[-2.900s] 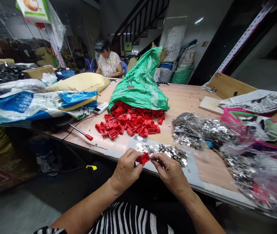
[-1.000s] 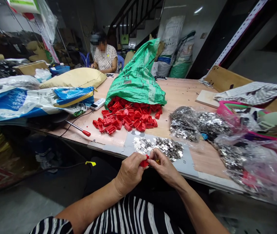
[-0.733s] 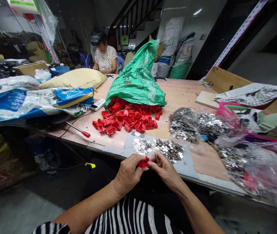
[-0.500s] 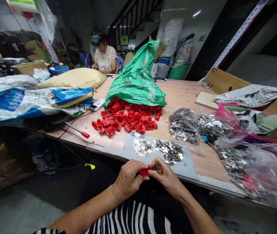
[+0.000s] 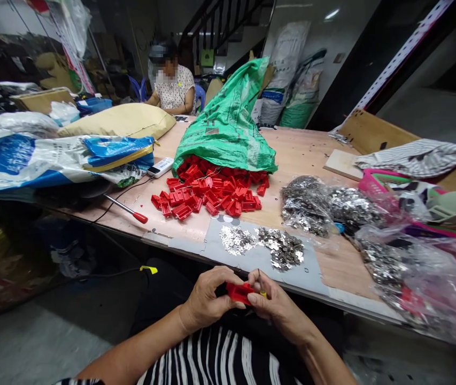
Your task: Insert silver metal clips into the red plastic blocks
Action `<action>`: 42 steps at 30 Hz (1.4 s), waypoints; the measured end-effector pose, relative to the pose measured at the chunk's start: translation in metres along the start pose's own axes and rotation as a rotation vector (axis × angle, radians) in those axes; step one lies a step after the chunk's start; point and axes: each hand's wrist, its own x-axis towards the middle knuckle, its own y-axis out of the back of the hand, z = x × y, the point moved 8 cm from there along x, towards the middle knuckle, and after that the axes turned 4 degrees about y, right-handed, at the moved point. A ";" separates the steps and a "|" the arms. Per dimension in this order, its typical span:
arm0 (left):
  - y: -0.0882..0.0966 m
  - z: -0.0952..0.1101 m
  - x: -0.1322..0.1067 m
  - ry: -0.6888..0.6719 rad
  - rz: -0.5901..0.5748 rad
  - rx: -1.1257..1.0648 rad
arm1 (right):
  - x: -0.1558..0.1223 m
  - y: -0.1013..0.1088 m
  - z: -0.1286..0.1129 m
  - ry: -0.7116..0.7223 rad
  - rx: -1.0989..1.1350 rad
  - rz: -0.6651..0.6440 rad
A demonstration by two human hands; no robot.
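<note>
My left hand (image 5: pixel 207 298) pinches a small red plastic piece (image 5: pixel 239 292) just below the table's near edge. Against that piece's right end, my right hand (image 5: pixel 276 306) is closed around a thin tool with a yellow handle (image 5: pixel 262 292). A pile of the same red plastic pieces (image 5: pixel 211 193) spills from a green sack (image 5: pixel 228 128) at mid-table. Two small heaps of shiny metal bits (image 5: pixel 263 245) lie on a grey sheet (image 5: pixel 311 270) just beyond my hands.
Clear bags of metal bits (image 5: pixel 324 206) sit to the right, beside a pink basket (image 5: pixel 376 184). A red-handled screwdriver (image 5: pixel 129 211), a white remote (image 5: pixel 160 167) and blue-white sacks (image 5: pixel 51 163) lie left. Another person (image 5: pixel 171 88) sits at the far end.
Both hands have dropped from above the grey sheet to below the table edge, toward my lap, still holding the red piece and the tool.
</note>
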 end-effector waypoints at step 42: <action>0.018 -0.055 -0.010 0.518 0.307 -0.515 | 0.044 0.076 -0.078 0.206 -1.345 0.355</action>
